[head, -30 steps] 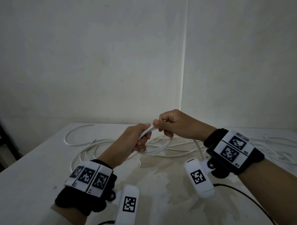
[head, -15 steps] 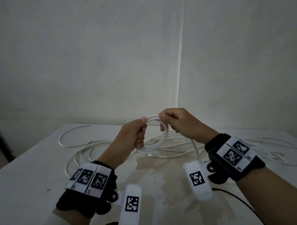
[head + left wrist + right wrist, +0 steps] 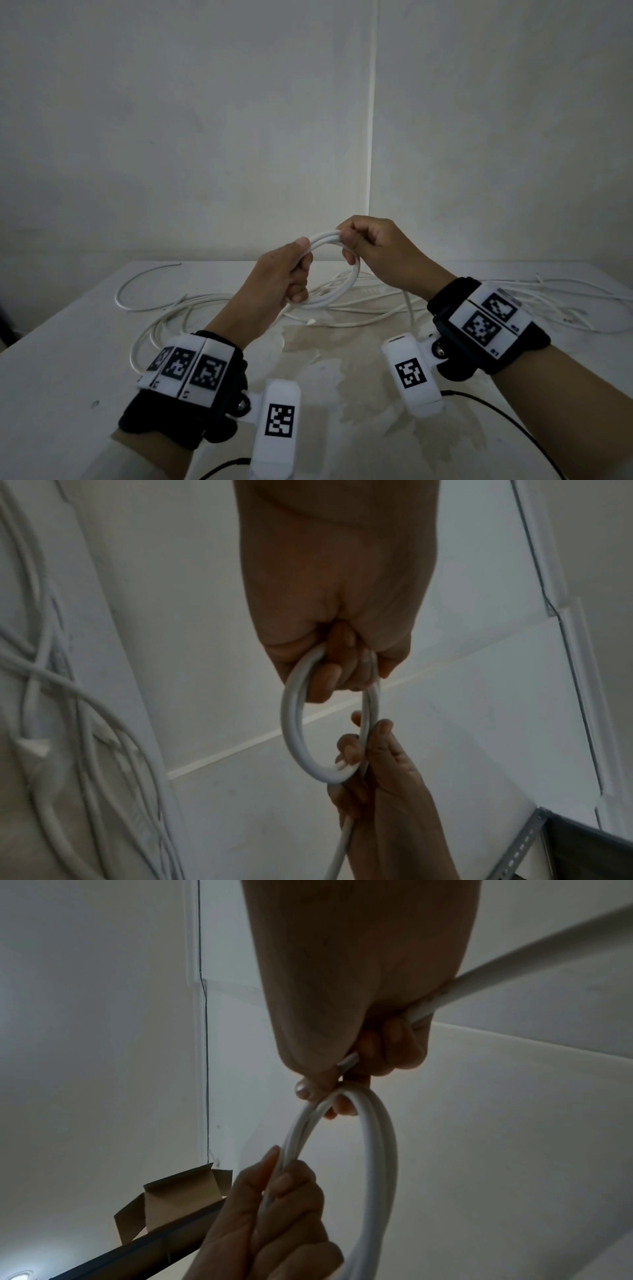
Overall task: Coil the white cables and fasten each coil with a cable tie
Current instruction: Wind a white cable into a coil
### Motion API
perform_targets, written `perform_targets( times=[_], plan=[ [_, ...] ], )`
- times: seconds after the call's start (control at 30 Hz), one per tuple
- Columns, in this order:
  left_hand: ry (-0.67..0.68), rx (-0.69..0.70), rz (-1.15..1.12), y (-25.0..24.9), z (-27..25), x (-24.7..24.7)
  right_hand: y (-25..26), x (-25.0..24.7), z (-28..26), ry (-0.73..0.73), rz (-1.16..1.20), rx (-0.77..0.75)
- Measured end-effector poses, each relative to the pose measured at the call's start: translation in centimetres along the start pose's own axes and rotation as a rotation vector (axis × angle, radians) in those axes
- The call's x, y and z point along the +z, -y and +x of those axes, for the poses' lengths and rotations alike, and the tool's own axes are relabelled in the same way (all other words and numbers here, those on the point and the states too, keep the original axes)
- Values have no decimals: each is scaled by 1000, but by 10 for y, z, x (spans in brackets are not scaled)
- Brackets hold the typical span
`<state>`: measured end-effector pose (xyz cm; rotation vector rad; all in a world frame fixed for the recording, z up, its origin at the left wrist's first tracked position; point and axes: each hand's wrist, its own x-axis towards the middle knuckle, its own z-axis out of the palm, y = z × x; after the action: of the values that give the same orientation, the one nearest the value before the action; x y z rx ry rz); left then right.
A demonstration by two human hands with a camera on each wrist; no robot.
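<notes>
Above the table I hold a small round coil of white cable (image 3: 342, 291), about two turns thick. My left hand (image 3: 291, 270) grips its left side with curled fingers, thumb on top. My right hand (image 3: 352, 240) pinches the top right of the coil (image 3: 380, 1150), and the loose run of the same cable (image 3: 514, 969) passes through that fist and drops toward the table. The left wrist view shows the coil (image 3: 294, 729) as an oval between both hands. No cable tie shows in any view.
More white cables (image 3: 212, 308) lie tangled on the white table (image 3: 68, 359), spreading to the right (image 3: 565, 298). A stained patch marks the table centre. Walls meet in a corner behind. A cardboard box (image 3: 171, 1196) and a metal shelf rail (image 3: 514, 845) show at the wrist views' edges.
Both hands have risen together with the coil, from near the table to well above it. The loop now stands rounder and more upright between them.
</notes>
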<state>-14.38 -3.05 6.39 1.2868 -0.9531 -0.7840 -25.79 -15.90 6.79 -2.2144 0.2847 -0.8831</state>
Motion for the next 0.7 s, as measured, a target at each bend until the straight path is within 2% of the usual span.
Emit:
perform_targets(
  times=[0.17,0.33,0.43,0.6,0.7],
  plan=[
    [-37,19,-83,2,5,0,-2,3,-4,-44,36,-14],
    [-160,52,-229,3,11,-17,-26,1,-16,-171,33,24],
    [-234,65,-313,7,11,-29,-46,5,-25,-225,-70,14],
    [-330,71,-433,11,14,-49,-78,6,-28,-202,-302,-2],
    [-369,112,-479,8,18,-65,-92,12,-25,-204,-413,-80]
  ],
)
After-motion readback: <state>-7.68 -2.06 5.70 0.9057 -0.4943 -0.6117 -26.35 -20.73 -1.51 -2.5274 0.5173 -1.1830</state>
